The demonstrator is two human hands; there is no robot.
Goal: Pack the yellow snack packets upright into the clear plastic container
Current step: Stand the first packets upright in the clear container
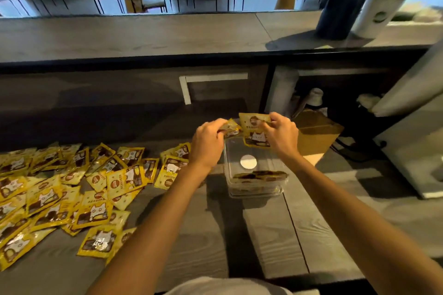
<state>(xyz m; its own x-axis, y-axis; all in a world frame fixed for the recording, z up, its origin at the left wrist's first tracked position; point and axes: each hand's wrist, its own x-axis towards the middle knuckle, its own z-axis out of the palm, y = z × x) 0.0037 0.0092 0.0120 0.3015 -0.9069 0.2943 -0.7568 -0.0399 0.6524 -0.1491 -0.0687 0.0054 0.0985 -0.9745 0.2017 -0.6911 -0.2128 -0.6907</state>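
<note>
Over the far end of a clear rectangular plastic container (271,160), standing right of the middle of a grey wood-grain counter (263,235), a person's left hand (208,142) curls around one yellow cat-printed snack packet (232,126). The right hand (280,135) pinches a second yellow packet (253,130) by its top edge. A few upright packets (260,175) fill the container's near end; a heap of loose packets (72,187) covers the counter's left side.
</note>
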